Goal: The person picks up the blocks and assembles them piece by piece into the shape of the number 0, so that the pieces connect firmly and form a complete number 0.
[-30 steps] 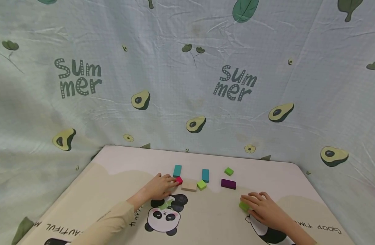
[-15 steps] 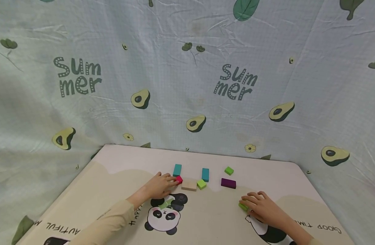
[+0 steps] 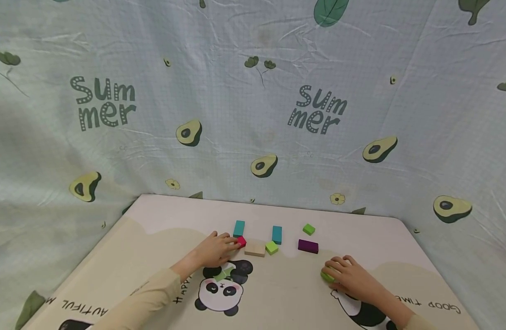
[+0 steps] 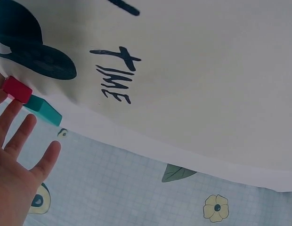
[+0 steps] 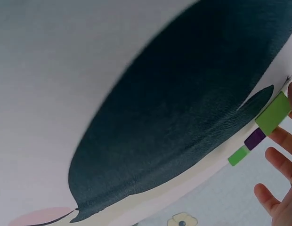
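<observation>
My left hand (image 3: 214,251) pinches a small red block (image 3: 241,241) at its fingertips. In the left wrist view, thumb and forefinger meet the red block (image 4: 18,89), while the other fingers spread away from it. Just behind it lies a teal block (image 3: 238,228). To the right, my right hand (image 3: 353,277) holds a green block (image 3: 327,277) between thumb and fingers, close over the tabletop. That green block (image 5: 274,114) shows tilted at the fingertips in the right wrist view, its far end partly covered by the hand.
Between the hands lie a plain wooden block (image 3: 255,250), a light green block (image 3: 271,248), a second teal block (image 3: 277,234) and a purple block (image 3: 308,246). Another green block (image 3: 308,229) sits farther back. A printed cloth (image 3: 219,91) hangs behind the table (image 3: 294,293).
My right hand has shifted slightly left and away from me with the green block, its fingers more curled over it. The left hand and the red block stay in place.
</observation>
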Available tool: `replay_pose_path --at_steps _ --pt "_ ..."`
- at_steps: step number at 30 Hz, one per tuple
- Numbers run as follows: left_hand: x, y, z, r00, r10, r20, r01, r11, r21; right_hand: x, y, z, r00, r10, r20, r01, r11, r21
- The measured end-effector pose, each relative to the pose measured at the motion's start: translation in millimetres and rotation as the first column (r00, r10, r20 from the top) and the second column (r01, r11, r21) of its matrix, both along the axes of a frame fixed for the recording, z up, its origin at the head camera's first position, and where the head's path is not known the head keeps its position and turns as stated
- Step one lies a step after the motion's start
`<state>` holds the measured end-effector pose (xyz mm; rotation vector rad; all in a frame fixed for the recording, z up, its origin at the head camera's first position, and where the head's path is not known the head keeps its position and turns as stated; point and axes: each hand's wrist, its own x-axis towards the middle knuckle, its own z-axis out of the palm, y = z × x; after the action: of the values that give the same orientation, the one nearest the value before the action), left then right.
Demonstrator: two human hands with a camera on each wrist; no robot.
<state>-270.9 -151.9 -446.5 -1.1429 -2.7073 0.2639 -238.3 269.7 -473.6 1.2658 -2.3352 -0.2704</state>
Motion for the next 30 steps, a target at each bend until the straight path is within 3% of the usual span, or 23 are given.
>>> replay_pose_path --at_steps 15,23,30 --pt "-1.4 -2.0 -2.7 0.999 -0.016 -0.035 0.015 1.000 -0.005 -6.0 -3 -3.1 0.999 0.024 -0.031 -0.023 1.000 0.007" --pt "-3.1 -2.1 -2.1 0.999 -0.014 -0.032 0.014 1.000 -0.014 -9.2 -8 2.6 0.997 0.062 -0.046 -0.063 0.998 -0.019" --pt "-3.5 -1.0 -1.3 1.000 -0.014 -0.018 0.014 1.000 -0.020 -11.6 -19 10.5 0.999 0.038 -0.021 -0.038 0.999 -0.003"
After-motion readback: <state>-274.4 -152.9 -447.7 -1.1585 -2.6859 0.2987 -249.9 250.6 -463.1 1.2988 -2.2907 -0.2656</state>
